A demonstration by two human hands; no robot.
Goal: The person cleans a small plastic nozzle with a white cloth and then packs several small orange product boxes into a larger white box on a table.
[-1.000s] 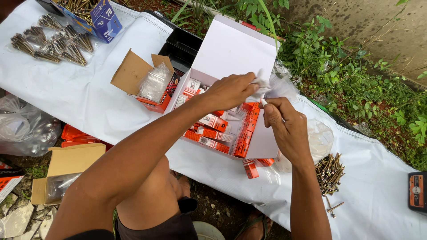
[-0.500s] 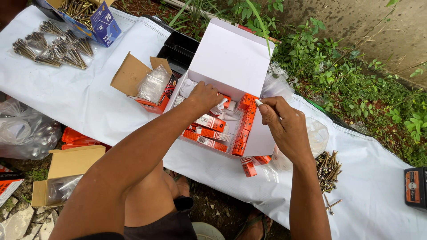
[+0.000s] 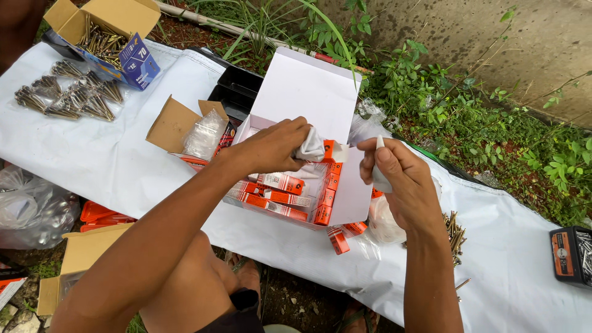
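Note:
My left hand (image 3: 271, 148) pinches a small crumpled clear plastic bag (image 3: 311, 147) above an open white carton (image 3: 308, 98). The carton holds several small orange-and-white boxes (image 3: 277, 191). My right hand (image 3: 398, 179) hovers just right of the carton, its fingers closed on a small white piece (image 3: 380, 179) of plastic or paper. Both hands are a few centimetres apart over the carton's right side. A white sheet (image 3: 111, 160) covers the table under everything.
An open brown box (image 3: 179, 126) with a plastic bag sits left of the carton. Screw bundles (image 3: 68, 95) and a screw-filled cardboard box (image 3: 105, 31) lie far left. Loose screws (image 3: 455, 231) lie at right, a dark case (image 3: 570, 254) at the far right edge, plants behind.
My left hand dipped into the carton, then rose again holding a crumpled plastic bag. My right hand stayed beside the carton, gripping its white piece.

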